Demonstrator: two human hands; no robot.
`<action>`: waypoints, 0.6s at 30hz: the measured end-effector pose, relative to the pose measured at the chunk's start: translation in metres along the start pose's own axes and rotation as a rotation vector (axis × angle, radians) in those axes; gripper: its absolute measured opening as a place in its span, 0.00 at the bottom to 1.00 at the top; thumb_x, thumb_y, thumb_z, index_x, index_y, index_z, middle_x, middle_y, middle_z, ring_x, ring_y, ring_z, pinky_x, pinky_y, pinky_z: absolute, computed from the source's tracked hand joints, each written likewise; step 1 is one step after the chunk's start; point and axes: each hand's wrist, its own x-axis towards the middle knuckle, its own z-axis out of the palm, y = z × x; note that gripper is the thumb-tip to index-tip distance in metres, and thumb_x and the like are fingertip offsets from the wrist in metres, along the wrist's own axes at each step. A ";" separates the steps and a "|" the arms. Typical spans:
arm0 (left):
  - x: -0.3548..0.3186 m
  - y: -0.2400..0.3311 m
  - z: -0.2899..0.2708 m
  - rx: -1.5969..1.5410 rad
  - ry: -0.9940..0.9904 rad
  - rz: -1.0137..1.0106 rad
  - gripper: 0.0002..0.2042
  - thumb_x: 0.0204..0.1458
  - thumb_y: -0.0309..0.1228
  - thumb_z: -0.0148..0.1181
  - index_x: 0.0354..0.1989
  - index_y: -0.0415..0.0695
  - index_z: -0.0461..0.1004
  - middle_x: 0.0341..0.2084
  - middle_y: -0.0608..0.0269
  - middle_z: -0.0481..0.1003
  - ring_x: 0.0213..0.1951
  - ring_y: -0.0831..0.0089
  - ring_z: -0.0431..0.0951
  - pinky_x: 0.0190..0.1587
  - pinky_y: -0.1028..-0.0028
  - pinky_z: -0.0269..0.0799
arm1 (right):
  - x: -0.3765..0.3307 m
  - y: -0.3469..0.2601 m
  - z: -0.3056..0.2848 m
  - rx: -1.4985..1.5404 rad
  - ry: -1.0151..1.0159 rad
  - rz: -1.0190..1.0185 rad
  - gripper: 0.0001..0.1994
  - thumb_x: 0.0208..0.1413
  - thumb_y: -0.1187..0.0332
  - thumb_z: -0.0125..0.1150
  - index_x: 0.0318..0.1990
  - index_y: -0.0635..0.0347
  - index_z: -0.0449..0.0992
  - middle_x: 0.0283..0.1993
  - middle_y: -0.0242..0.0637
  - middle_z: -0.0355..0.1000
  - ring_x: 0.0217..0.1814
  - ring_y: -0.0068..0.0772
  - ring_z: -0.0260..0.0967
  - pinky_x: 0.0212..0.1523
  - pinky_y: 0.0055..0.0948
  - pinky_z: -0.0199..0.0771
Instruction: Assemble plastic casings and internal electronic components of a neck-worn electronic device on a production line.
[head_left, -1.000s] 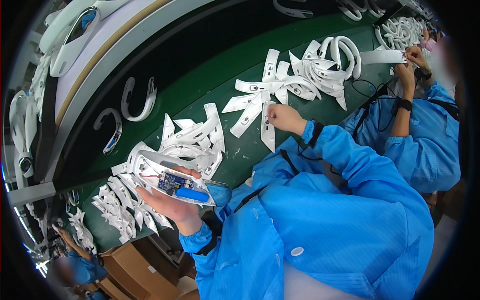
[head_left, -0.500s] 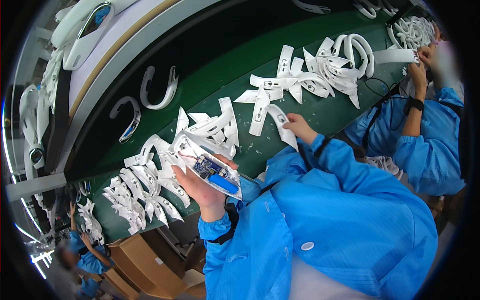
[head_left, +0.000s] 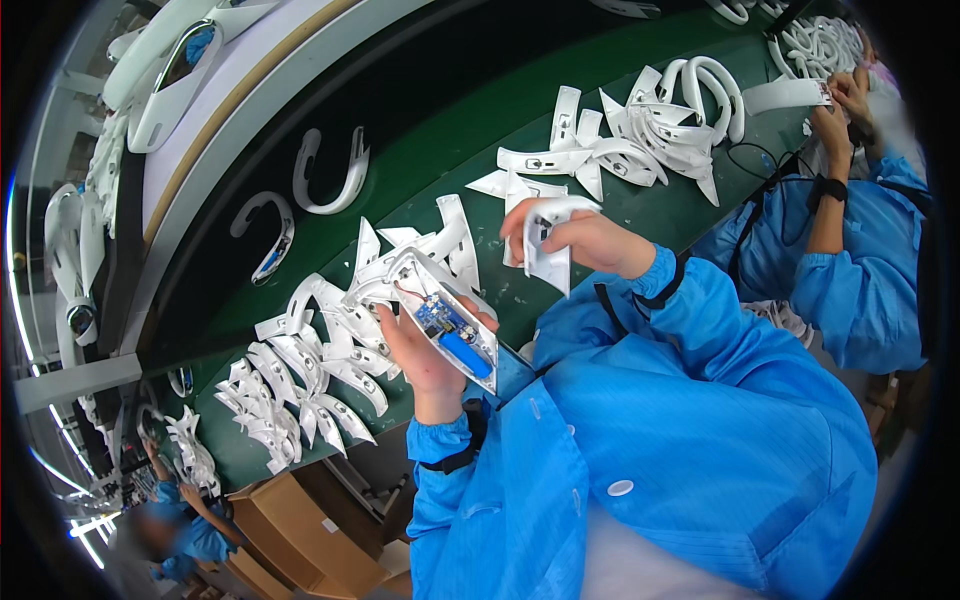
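Note:
My left hand cradles a curved white plastic housing with its inside facing up. In the housing are a blue circuit board, thin wires and a blue cylindrical battery. My right hand grips a curved white plastic cover, thumb on its inner face and fingers wrapped behind. The two parts are apart, with the cover to the right of the housing. Beyond my left hand lies a heap of white covers, partly hidden by the housing.
More white covers pile up at left, and another heap lies at far right on the green bench. U-shaped white parts rest on the dark belt. A co-worker's hands hold a white part at right. A cardboard box stands below the bench.
My right hand has lifted the cover from the bench and turned it, moving up and left. My left hand has shifted slightly right with the housing.

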 end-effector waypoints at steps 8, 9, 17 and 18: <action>0.003 -0.015 -0.014 0.027 -0.174 0.097 0.31 0.56 0.57 0.26 0.49 0.39 0.61 0.31 0.50 0.73 0.29 0.56 0.77 0.31 0.65 0.74 | 0.011 -0.011 0.046 -0.284 0.042 0.099 0.17 0.57 0.55 0.43 0.45 0.59 0.62 0.34 0.36 0.65 0.37 0.28 0.63 0.42 0.26 0.64; 0.007 -0.019 -0.004 -0.006 -0.001 0.184 0.31 0.57 0.55 0.26 0.52 0.41 0.60 0.38 0.52 0.72 0.37 0.57 0.75 0.38 0.65 0.72 | 0.018 0.004 0.051 -0.328 0.083 0.061 0.19 0.61 0.51 0.38 0.44 0.60 0.61 0.34 0.31 0.61 0.36 0.23 0.57 0.40 0.22 0.61; 0.003 -0.023 -0.003 0.132 0.064 0.218 0.28 0.58 0.51 0.31 0.56 0.41 0.59 0.48 0.56 0.68 0.49 0.66 0.69 0.50 0.69 0.65 | 0.011 0.020 0.079 -0.361 0.052 -0.031 0.13 0.62 0.65 0.41 0.47 0.66 0.63 0.39 0.38 0.68 0.41 0.25 0.65 0.41 0.26 0.66; 0.003 -0.023 -0.003 0.163 0.056 0.236 0.29 0.58 0.52 0.31 0.56 0.39 0.59 0.46 0.55 0.68 0.48 0.68 0.69 0.49 0.70 0.65 | 0.011 0.020 0.079 -0.359 0.055 -0.031 0.13 0.62 0.65 0.41 0.47 0.66 0.63 0.39 0.38 0.68 0.41 0.25 0.65 0.41 0.26 0.66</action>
